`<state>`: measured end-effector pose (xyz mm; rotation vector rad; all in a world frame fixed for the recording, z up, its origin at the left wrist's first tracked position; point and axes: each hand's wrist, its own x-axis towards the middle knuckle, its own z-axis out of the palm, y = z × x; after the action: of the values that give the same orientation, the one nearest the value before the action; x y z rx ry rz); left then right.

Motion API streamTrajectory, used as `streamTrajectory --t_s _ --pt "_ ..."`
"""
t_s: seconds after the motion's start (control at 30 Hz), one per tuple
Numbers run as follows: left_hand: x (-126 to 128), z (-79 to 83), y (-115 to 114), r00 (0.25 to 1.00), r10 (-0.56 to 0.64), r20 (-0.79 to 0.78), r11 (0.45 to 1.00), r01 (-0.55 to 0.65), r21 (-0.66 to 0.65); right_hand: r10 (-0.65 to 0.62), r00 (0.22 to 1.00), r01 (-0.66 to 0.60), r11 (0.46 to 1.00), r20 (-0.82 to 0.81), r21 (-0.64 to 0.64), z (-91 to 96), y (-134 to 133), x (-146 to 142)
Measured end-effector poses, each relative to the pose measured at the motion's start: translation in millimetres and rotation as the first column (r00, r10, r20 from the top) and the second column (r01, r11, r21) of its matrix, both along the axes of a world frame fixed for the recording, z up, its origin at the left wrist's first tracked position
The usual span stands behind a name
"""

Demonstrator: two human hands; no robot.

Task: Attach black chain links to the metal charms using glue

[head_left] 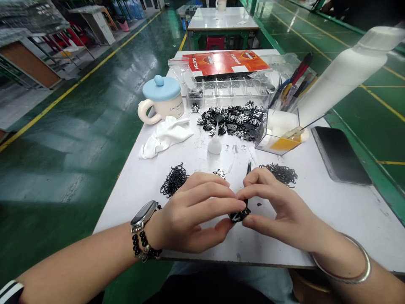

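Head view, nearest first: the left hand (193, 213) and right hand (286, 207) meet at the fingertips above the white desk (344, 215), both nearly closed and pinching a small clump of black chain (238, 215) between them. A slim black tip (249, 167) rises from the right fingers. A smartwatch (144, 217) and black bead bracelet (142, 245) circle the left wrist, and a silver bangle (349, 264) circles the right. Two heaps of loose black chain (174, 180) (281, 174) lie just beyond the hands, one on each side. Farther on sit a small plastic squeeze bottle (214, 145), a pile of black-and-silver metal pieces (230, 120), a white cloth (164, 137), a blue-lidded mug (161, 99) and a clear acrylic pen holder (278, 131). A clear compartment tray (228, 90) and an orange-red printed card (226, 63) lie farthest along the desk.
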<state>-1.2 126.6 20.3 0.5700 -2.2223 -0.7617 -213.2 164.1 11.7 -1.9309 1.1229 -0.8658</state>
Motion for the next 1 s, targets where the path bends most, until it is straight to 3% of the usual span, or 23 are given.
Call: streamTrajectory --t_s 0.23,0.33,0.6,1.0 --pt "-0.7 -2.4 -8.0 0.995 -0.070 -0.072 0.969 0.050 -0.244 0.037 0.999 -0.037 0.999 0.002 0.034 -0.1 -1.0 -1.8" --pt "-0.4 -2.7 -9.4 0.997 -0.060 -0.038 0.959 0.047 -0.280 0.035 0.999 -0.035 0.998 -0.005 0.050 -0.1 -0.5 -2.3" --pt "0.9 -12.0 -7.9 0.998 -0.039 -0.049 0.953 0.022 -0.302 0.035 0.999 -0.035 0.998 -0.009 0.057 -1.4 0.3 -1.8" --pt "-3.2 -6.1 -6.7 0.997 -0.054 -0.047 0.966 0.040 -0.254 0.034 0.999 -0.037 0.997 0.033 0.068 -1.0 -0.6 -2.5"
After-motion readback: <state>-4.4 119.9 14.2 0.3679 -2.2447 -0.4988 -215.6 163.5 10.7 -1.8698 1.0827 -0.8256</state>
